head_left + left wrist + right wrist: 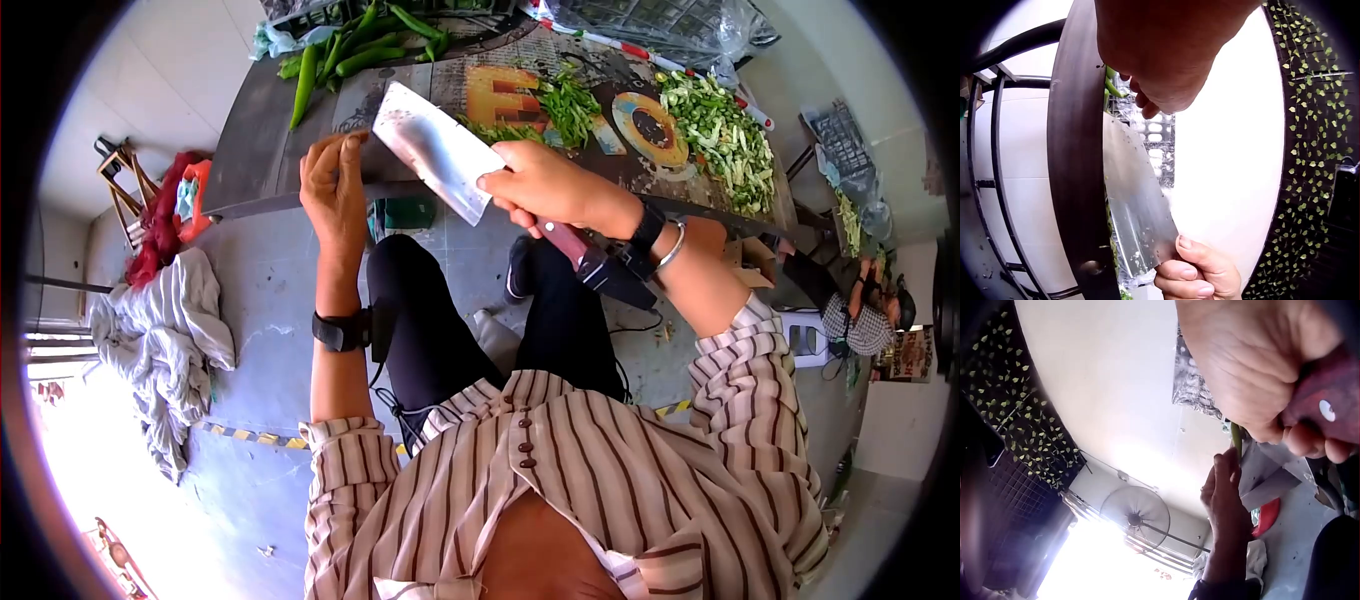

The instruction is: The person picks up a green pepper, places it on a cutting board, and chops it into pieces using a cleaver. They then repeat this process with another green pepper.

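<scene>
My right hand (555, 185) grips a cleaver (435, 150) by its dark red handle (565, 240), the thumb lying against the base of the blade. Its broad steel blade, flecked with bits, is raised at the table's near edge and points up and left. Beside the blade's far end is my left hand (335, 185), raised with loosely bent fingers and nothing visible in them. In the left wrist view, the blade (1135, 200) slants below that hand (1160, 81). Long green peppers (370, 50) lie at the table's back left. Chopped green pieces (725, 140) are heaped at the right.
The dark wooden table (260, 150) has a smaller heap of green strips (570, 105) in its middle. Black crates (660, 30) stand along its back. At the left are a grey cloth (165, 330) and a red bag (195, 195). Another person (870, 310) sits at the far right.
</scene>
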`<action>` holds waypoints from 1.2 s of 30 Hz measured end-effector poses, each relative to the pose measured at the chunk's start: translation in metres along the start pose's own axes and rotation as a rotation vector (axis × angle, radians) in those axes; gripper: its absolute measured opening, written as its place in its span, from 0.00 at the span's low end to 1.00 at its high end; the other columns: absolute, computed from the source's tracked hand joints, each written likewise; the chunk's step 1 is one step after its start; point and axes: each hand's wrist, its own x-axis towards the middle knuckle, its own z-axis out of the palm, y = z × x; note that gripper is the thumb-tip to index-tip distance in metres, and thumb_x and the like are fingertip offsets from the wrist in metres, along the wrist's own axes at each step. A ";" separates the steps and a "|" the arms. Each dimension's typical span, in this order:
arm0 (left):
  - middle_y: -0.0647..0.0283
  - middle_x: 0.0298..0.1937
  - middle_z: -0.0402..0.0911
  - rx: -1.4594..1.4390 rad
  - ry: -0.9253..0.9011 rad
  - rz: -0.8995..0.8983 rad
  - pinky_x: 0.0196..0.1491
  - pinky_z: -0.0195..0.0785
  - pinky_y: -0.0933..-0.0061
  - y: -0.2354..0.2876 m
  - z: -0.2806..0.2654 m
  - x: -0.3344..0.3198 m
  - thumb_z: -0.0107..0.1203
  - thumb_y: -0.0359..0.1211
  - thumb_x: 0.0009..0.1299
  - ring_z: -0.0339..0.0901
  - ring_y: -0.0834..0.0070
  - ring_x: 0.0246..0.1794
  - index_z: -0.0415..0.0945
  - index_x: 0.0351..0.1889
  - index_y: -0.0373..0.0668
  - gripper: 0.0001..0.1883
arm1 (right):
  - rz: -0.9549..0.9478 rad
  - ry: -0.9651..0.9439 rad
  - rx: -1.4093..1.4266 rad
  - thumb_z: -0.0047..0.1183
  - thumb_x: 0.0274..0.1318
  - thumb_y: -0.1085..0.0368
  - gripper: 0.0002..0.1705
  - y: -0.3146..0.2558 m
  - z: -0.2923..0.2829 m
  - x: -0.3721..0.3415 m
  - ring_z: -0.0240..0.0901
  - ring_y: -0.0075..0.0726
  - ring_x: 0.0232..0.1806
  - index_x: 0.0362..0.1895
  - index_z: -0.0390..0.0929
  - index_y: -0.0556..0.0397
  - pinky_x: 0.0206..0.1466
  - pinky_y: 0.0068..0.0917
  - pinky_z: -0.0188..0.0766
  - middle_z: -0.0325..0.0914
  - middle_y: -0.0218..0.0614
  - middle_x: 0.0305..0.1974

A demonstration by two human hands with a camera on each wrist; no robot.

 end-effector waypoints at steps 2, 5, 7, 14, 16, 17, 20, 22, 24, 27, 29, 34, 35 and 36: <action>0.63 0.39 0.81 0.021 -0.012 0.017 0.49 0.64 0.72 -0.003 0.003 -0.004 0.53 0.33 0.72 0.72 0.71 0.43 0.83 0.38 0.39 0.09 | 0.023 0.032 -0.009 0.46 0.57 0.64 0.11 0.007 -0.019 0.001 0.65 0.21 0.14 0.30 0.66 0.61 0.13 0.24 0.65 0.66 0.29 0.21; 0.63 0.39 0.81 0.057 -0.039 -0.008 0.48 0.65 0.72 -0.001 0.006 -0.008 0.54 0.32 0.71 0.72 0.70 0.42 0.83 0.38 0.39 0.08 | 0.059 0.110 -0.009 0.45 0.60 0.64 0.10 0.017 -0.049 -0.006 0.64 0.18 0.15 0.33 0.66 0.59 0.13 0.20 0.63 0.65 0.27 0.21; 0.64 0.39 0.81 0.069 -0.068 0.011 0.48 0.65 0.72 0.003 0.009 -0.009 0.55 0.31 0.69 0.72 0.69 0.41 0.83 0.37 0.39 0.07 | 0.064 0.189 -0.038 0.45 0.61 0.64 0.10 0.022 -0.066 -0.017 0.63 0.17 0.15 0.34 0.66 0.59 0.14 0.20 0.64 0.65 0.26 0.21; 0.62 0.42 0.79 0.089 -0.216 0.086 0.50 0.66 0.69 0.025 0.033 -0.009 0.58 0.27 0.62 0.73 0.64 0.46 0.82 0.41 0.41 0.09 | 0.035 0.464 0.239 0.48 0.62 0.64 0.08 0.045 -0.095 -0.065 0.63 0.17 0.16 0.38 0.67 0.54 0.16 0.20 0.63 0.66 0.24 0.22; 0.58 0.46 0.78 0.143 -0.280 0.107 0.54 0.65 0.71 0.032 0.040 -0.006 0.59 0.26 0.60 0.75 0.64 0.49 0.80 0.47 0.41 0.15 | -0.055 0.526 0.470 0.48 0.63 0.63 0.07 0.052 -0.092 -0.085 0.62 0.17 0.17 0.37 0.67 0.52 0.17 0.21 0.63 0.66 0.24 0.22; 0.58 0.46 0.78 0.144 -0.331 0.146 0.54 0.65 0.70 0.038 0.046 -0.004 0.60 0.27 0.59 0.74 0.62 0.50 0.79 0.49 0.42 0.18 | -0.042 0.537 0.514 0.48 0.63 0.62 0.07 0.060 -0.092 -0.092 0.62 0.17 0.17 0.37 0.66 0.50 0.18 0.21 0.63 0.66 0.24 0.22; 0.57 0.49 0.78 0.146 -0.442 0.204 0.56 0.64 0.66 0.057 0.064 0.000 0.61 0.27 0.56 0.73 0.58 0.52 0.77 0.54 0.44 0.24 | 0.005 0.563 0.631 0.48 0.63 0.62 0.07 0.085 -0.090 -0.110 0.62 0.18 0.18 0.37 0.66 0.49 0.19 0.22 0.63 0.66 0.24 0.23; 0.57 0.50 0.77 0.143 -0.531 0.203 0.56 0.64 0.66 0.067 0.073 -0.001 0.61 0.27 0.56 0.72 0.57 0.53 0.76 0.54 0.43 0.24 | 0.014 0.561 0.685 0.48 0.63 0.62 0.07 0.089 -0.090 -0.117 0.62 0.18 0.18 0.35 0.67 0.49 0.19 0.22 0.63 0.66 0.24 0.23; 0.57 0.51 0.77 0.144 -0.560 0.188 0.56 0.65 0.65 0.075 0.081 -0.004 0.61 0.27 0.57 0.71 0.57 0.53 0.76 0.54 0.44 0.24 | -0.038 0.523 0.761 0.48 0.63 0.62 0.07 0.088 -0.096 -0.122 0.62 0.17 0.19 0.33 0.67 0.49 0.21 0.21 0.63 0.65 0.23 0.23; 0.55 0.48 0.76 0.044 -0.560 0.257 0.52 0.68 0.62 0.081 0.092 -0.012 0.60 0.29 0.58 0.71 0.55 0.51 0.77 0.50 0.42 0.20 | -0.275 0.528 0.762 0.48 0.64 0.60 0.07 0.036 -0.109 -0.130 0.63 0.16 0.24 0.35 0.69 0.49 0.27 0.19 0.66 0.68 0.24 0.25; 0.54 0.47 0.76 0.034 -0.565 0.257 0.53 0.68 0.62 0.086 0.089 -0.018 0.61 0.29 0.58 0.72 0.55 0.51 0.77 0.50 0.42 0.20 | -0.345 0.637 0.692 0.47 0.64 0.58 0.10 0.018 -0.103 -0.132 0.64 0.16 0.26 0.41 0.70 0.50 0.28 0.20 0.67 0.69 0.25 0.27; 0.54 0.45 0.77 -0.051 -0.546 0.190 0.52 0.67 0.61 0.079 0.084 -0.021 0.61 0.26 0.57 0.72 0.54 0.49 0.77 0.51 0.42 0.21 | -0.099 0.629 0.810 0.50 0.63 0.61 0.09 0.073 -0.056 -0.131 0.58 0.19 0.16 0.42 0.64 0.47 0.16 0.21 0.58 0.61 0.23 0.22; 0.55 0.44 0.77 -0.032 -0.548 0.205 0.51 0.68 0.61 0.078 0.081 -0.021 0.60 0.26 0.58 0.72 0.55 0.47 0.77 0.51 0.42 0.21 | -0.089 0.640 0.781 0.50 0.63 0.61 0.09 0.074 -0.052 -0.131 0.57 0.19 0.16 0.42 0.64 0.48 0.15 0.21 0.58 0.61 0.24 0.22; 0.55 0.44 0.77 -0.015 -0.541 0.204 0.51 0.68 0.61 0.078 0.077 -0.021 0.60 0.26 0.58 0.72 0.55 0.47 0.77 0.51 0.42 0.21 | -0.076 0.660 0.757 0.50 0.63 0.62 0.09 0.075 -0.049 -0.131 0.56 0.19 0.15 0.41 0.64 0.48 0.15 0.20 0.57 0.61 0.24 0.22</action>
